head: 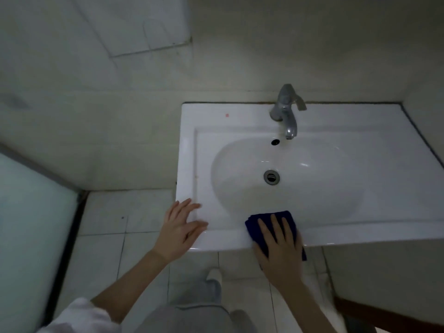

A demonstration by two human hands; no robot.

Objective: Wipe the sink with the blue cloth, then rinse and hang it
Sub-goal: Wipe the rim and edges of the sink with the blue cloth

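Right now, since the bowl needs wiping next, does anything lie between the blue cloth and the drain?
Nothing visible does. The folded blue cloth lies under the right hand on the white ceramic sink's front rim; the bowl up to the round metal drain is bare. The left hand is aside.

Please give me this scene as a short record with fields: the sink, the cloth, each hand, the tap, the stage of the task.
sink: white ceramic washbasin, drain uncovered
cloth: folded dark blue cloth on the front rim
right hand: flat on the cloth, fingers straight
left hand: fingers spread at the front left corner, holds nothing
tap: grey metal tap, no water seen
stage: wiping; rinse and hang not yet done
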